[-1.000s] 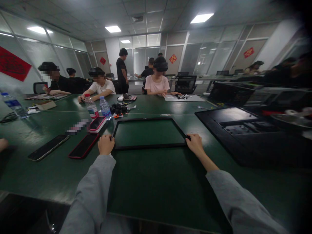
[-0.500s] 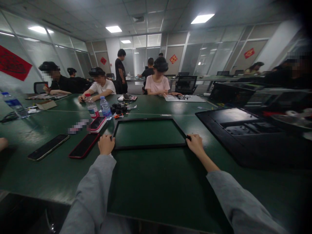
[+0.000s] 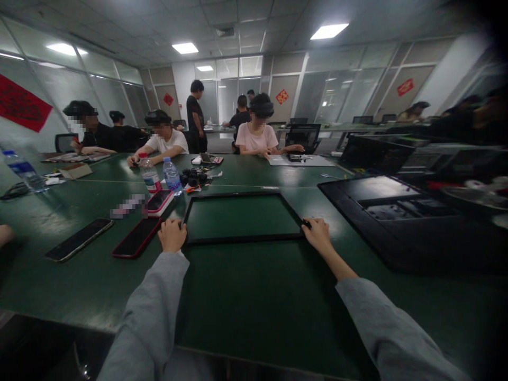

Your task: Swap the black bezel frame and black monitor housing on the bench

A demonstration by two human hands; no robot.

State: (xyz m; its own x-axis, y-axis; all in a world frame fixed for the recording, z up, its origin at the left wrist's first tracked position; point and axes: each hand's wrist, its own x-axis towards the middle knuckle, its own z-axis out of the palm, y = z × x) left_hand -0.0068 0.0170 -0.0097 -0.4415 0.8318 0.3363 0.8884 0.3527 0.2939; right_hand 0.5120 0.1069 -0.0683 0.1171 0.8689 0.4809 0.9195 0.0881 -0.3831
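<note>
A thin black rectangular frame (image 3: 245, 238), open in the middle, is in front of me over the green table (image 3: 254, 296); it looks like a monitor bezel. My left hand (image 3: 172, 235) grips its left side near the close corner, with the fingers curled around the edge. At the opposite side, my right hand (image 3: 317, 233) is closed on the near right corner. Through the opening the green tabletop shows. Whether the frame rests on the table or is slightly raised I cannot tell.
Left of my left hand lie a red-edged phone (image 3: 137, 238) and a dark phone (image 3: 79, 239). Beyond stand a red-capped bottle (image 3: 151, 174) and a blue-capped bottle (image 3: 172, 175). A large black panel (image 3: 381, 222) lies to the right. A co-worker (image 3: 257, 135) sits across the table.
My hands and the black frame stay almost in place. Across the table, the co-worker in pink has lifted a hand slightly off the work and outward to the right.
</note>
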